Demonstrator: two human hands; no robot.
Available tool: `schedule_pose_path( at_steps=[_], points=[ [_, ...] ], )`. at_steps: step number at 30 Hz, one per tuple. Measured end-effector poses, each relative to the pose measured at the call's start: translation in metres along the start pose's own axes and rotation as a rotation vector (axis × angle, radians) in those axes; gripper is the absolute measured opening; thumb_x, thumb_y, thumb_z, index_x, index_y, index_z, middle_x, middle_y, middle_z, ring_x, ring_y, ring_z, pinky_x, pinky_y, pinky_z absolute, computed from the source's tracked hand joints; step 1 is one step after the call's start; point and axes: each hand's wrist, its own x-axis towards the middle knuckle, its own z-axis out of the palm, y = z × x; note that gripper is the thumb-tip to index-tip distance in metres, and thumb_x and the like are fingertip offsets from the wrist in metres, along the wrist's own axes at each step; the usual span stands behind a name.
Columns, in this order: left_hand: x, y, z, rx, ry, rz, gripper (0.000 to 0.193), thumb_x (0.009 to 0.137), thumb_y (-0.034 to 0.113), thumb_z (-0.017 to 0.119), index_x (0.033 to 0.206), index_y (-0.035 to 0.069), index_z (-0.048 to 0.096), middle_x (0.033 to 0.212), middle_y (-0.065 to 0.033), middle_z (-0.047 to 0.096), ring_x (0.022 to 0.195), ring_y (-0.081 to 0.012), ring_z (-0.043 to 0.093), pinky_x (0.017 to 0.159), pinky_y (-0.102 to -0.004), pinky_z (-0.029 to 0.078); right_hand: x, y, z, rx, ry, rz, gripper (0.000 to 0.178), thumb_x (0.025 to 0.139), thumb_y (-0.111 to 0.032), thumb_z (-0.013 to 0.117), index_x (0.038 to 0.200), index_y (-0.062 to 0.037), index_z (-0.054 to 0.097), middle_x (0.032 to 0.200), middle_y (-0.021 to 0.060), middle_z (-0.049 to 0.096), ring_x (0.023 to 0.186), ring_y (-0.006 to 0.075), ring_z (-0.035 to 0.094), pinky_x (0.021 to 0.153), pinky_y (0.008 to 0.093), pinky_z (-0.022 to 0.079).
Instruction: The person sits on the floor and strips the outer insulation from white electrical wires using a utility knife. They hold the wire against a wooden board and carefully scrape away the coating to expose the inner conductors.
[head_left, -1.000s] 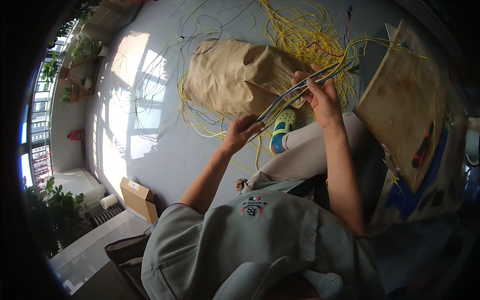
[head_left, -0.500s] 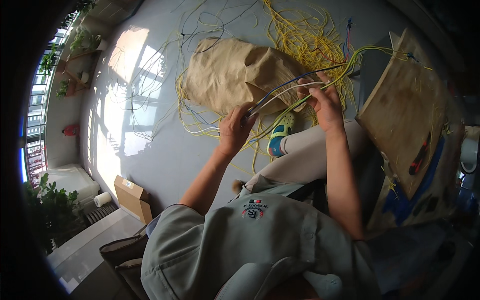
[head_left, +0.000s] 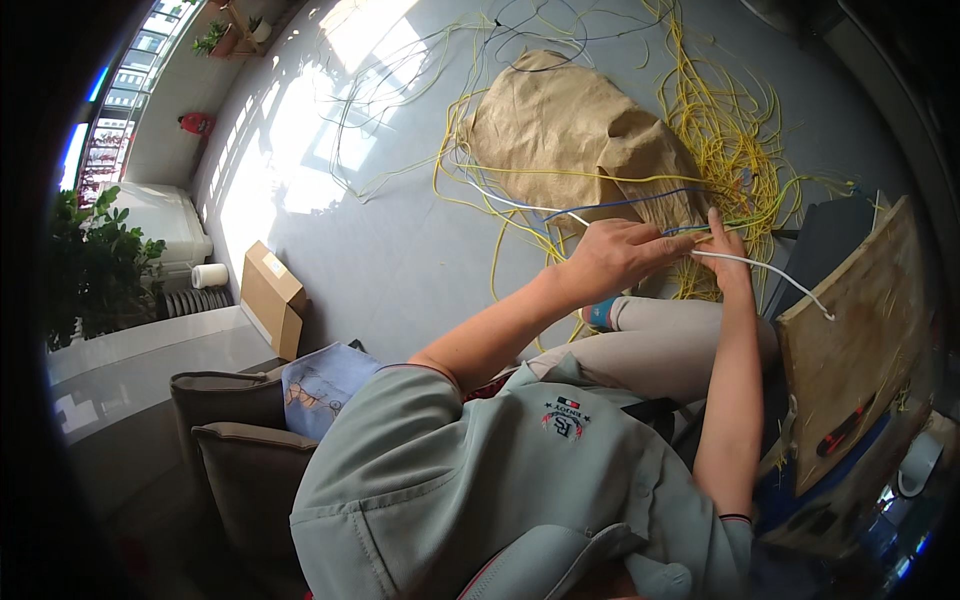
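Observation:
A white cable (head_left: 770, 266) runs through both my hands, and its free end hangs over the edge of the wooden board at the right. My left hand (head_left: 625, 258) is closed around the cable, knuckles up, its fingertips meeting my right hand. My right hand (head_left: 728, 255) pinches the cable, one finger pointing upward. Just beyond the hands a blue wire (head_left: 625, 203) and a yellow wire (head_left: 560, 172) cross a crumpled brown paper sack (head_left: 550, 125). A green-yellow wire (head_left: 765, 217) passes beyond my right hand. Some of the grip is hidden by overlapping fingers.
A large tangle of yellow wire (head_left: 730, 130) lies on the floor beyond my right hand. The wooden board (head_left: 850, 335) holds a red and black hand tool (head_left: 846, 430). At the left stand a cardboard box (head_left: 270, 300), a brown cushioned seat (head_left: 245, 470) and a plant (head_left: 100, 255).
My left hand has moved right, over to my right hand. The white cable now extends past my right hand. The green-yellow wires are no longer across my right fingers. The view has shifted.

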Motion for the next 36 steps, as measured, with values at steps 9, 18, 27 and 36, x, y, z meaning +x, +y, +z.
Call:
schedule_pose_path(
  at_steps=[9, 18, 27, 36],
  points=[
    [-0.017, -0.006, 0.055, -0.183, -0.021, -0.078, 0.026, 0.076, 0.014, 0.064, 0.102, 0.009, 0.06, 0.074, -0.0076, 0.058, 0.064, -0.0248, 0.058, 0.054, -0.0348, 0.048, -0.088, -0.007, 0.017, 0.305, -0.517, -0.205, 0.05, 0.084, -0.011, 0.055, 0.13, -0.0035, 0.037, 0.113, 0.0099, 0.057, 0.101, 0.015, 0.056, 0.084, 0.0264, 0.046],
    [-0.065, -0.003, 0.054, -0.147, -0.142, -0.207, 0.039, 0.075, 0.016, 0.066, 0.111, 0.01, 0.053, 0.107, -0.0094, 0.054, 0.098, -0.028, 0.052, 0.085, -0.0353, 0.042, -0.124, 0.006, 0.026, 0.107, -0.168, -0.327, 0.031, 0.096, -0.026, 0.041, 0.115, -0.0026, 0.05, 0.105, 0.01, 0.061, 0.093, 0.0141, 0.058, 0.077, 0.0261, 0.047],
    [-0.225, -0.15, 0.034, 0.075, 0.266, -1.168, 0.028, 0.083, 0.01, 0.055, 0.109, 0.0, 0.049, 0.1, -0.0137, 0.057, 0.09, -0.0265, 0.056, 0.075, -0.0341, 0.047, -0.142, -0.002, 0.024, 0.238, -0.101, -0.332, 0.029, 0.096, -0.024, 0.04, 0.108, 0.0003, 0.05, 0.095, 0.0143, 0.063, 0.082, 0.018, 0.063, 0.067, 0.0244, 0.051],
    [-0.171, -0.163, 0.034, -1.343, 0.69, -1.62, 0.022, 0.085, 0.004, 0.055, 0.103, -0.005, 0.046, 0.089, -0.014, 0.06, 0.08, -0.0238, 0.062, 0.077, -0.0341, 0.055, -0.153, -0.001, 0.029, -0.029, -0.115, -0.557, 0.027, 0.096, -0.019, 0.041, 0.107, 0.0032, 0.052, 0.097, 0.014, 0.063, 0.082, 0.0186, 0.063, 0.072, 0.027, 0.051]
  ],
)
